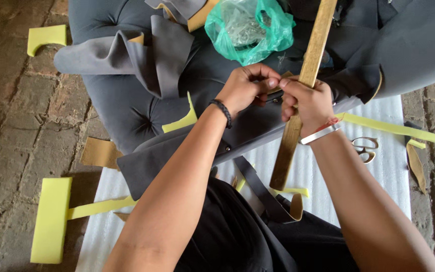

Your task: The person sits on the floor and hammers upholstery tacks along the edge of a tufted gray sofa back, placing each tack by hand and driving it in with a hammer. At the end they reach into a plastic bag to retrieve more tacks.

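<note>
Wooden strip (303, 95) runs diagonally, clenched in right hand (305, 100) over grey tufted cushion (127, 111). Left hand (245, 88) just beside, fingers pinching grey fabric edge (273, 93). Green plastic bag (250, 27) above both grips; scissors (364, 148) right, yellow foam block (51, 219) far lower-left.

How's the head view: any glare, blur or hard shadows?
Head view: soft, even daylight, no hard shadows; mild sheen on the green bag; left hand and right hand on the wooden slat are sharp; forearms at the bottom edge look stretched by the wide lens.
</note>
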